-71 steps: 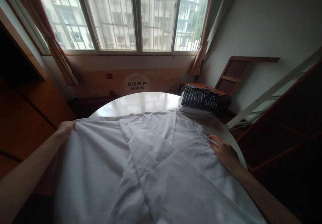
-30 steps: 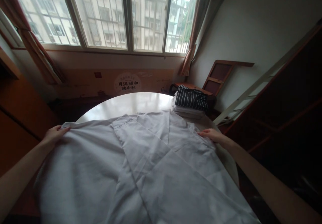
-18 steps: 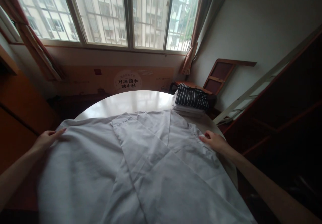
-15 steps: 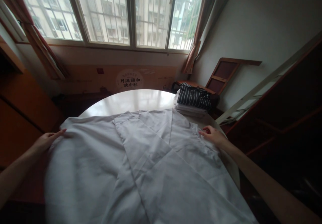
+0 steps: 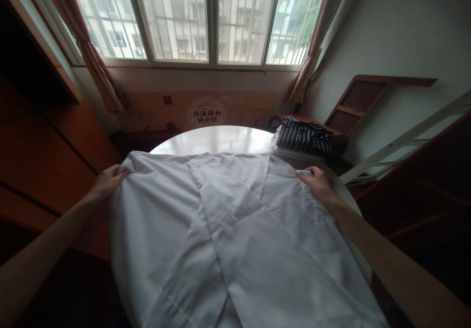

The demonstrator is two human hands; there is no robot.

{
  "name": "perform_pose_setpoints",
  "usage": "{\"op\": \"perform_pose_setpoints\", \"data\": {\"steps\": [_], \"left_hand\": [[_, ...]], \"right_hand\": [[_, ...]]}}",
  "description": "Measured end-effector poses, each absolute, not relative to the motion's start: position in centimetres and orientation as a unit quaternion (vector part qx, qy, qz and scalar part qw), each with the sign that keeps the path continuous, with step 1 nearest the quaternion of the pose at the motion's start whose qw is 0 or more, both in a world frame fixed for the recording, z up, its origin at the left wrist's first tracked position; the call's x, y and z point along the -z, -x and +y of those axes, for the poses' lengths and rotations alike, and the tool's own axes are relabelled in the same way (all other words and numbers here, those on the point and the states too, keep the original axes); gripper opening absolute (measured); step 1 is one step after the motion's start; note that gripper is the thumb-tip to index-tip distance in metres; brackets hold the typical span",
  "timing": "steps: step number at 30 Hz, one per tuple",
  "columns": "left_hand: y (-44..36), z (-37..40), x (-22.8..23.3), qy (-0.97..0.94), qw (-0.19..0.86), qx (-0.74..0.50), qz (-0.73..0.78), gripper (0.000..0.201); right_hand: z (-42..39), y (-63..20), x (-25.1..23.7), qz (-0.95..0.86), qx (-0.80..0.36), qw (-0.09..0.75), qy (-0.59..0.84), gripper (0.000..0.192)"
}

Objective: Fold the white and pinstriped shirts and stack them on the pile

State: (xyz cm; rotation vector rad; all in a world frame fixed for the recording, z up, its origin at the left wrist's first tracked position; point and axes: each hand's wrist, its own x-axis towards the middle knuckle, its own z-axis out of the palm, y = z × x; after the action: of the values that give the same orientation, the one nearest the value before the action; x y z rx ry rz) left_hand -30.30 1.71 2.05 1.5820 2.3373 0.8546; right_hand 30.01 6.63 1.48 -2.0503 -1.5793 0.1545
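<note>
A large white garment (image 5: pixel 235 230) lies spread over the round table, with long panels or sleeves crossing on its front; which of these they are I cannot tell. My left hand (image 5: pixel 108 180) pinches its far left corner, which is lifted at the table's left side. At the far right corner, my right hand (image 5: pixel 318 183) is closed on the cloth, thumb toward the garment. Between the hands the far edge is drawn fairly straight. Gathered wrinkles run along the right side, and the near end goes out of the picture.
The white glossy table (image 5: pixel 217 139) shows beyond the garment. On its far right rests a folded black-and-white striped garment (image 5: pixel 303 136) atop folded white cloth (image 5: pixel 294 157). A wooden chair (image 5: pixel 356 104) stands behind, a ladder-like white frame (image 5: pixel 405 141) at right, and an orange cabinet (image 5: pixel 69 156) at left.
My left hand has raised the left corner and drawn it farther away. My right hand has closed on the right corner. The far edge is straighter, and the view has turned left.
</note>
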Motion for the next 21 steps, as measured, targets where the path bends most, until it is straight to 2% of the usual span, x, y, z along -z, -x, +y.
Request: {"op": "perform_pose_setpoints", "data": {"steps": [3, 8, 12, 15, 21], "left_hand": [[29.2, 5.0, -2.1, -0.514, 0.046, -0.306, 0.800, 0.036], [29.5, 6.7, -1.3, -0.447, 0.150, -0.326, 0.820, 0.052], [31.7, 2.8, 0.4, -0.429, 0.209, -0.381, 0.792, 0.060], [32.4, -1.8, 1.2, -0.428, 0.267, -0.438, 0.744, 0.073], [31.6, -9.1, 1.6, -0.410, 0.331, -0.409, 0.745, 0.064]], "right_hand": [[6.5, -29.5, -1.2, -0.580, -0.006, 0.284, 0.763, 0.028], [6.7, -29.3, 0.2, -0.586, 0.007, 0.215, 0.782, 0.031], [6.6, -29.3, 0.6, -0.584, 0.016, 0.197, 0.787, 0.032], [6.5, -29.0, 0.7, -0.586, 0.022, 0.195, 0.786, 0.033], [6.6, -29.3, 0.7, -0.609, 0.011, 0.206, 0.766, 0.036]]}}
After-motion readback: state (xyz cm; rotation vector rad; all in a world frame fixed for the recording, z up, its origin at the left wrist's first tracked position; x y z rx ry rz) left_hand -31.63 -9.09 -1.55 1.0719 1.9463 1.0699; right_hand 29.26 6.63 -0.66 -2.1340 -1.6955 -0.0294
